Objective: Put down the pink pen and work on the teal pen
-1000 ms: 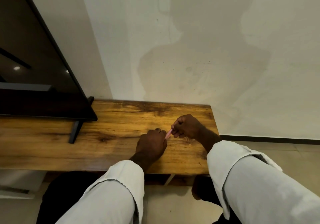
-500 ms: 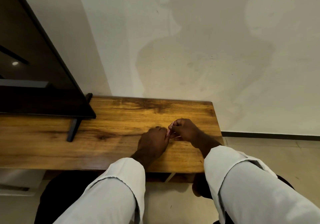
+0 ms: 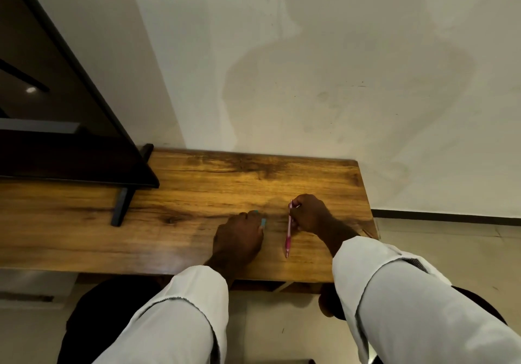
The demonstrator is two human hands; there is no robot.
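Head view shows me two hands low over a wooden table point(image 3: 197, 194), side by side with a small gap between them. On my screen the right hand point(image 3: 311, 214) pinches a pink pen point(image 3: 289, 229) near its top end, fingers curled round it. The pen hangs down from those fingers toward the person, and its tip comes close to the wood just beside the hand; I think it is held that way so the tip is free. The left hand point(image 3: 239, 236) is curled too, knuckles up, and a small blue piece point(image 3: 263, 222) peeks out at its fingertips, on the side nearest the pen. I guess it is a cap, but it is too small for me to tell. Far off to the left of both hands stands a black screen point(image 3: 56, 109) on a thin leg.
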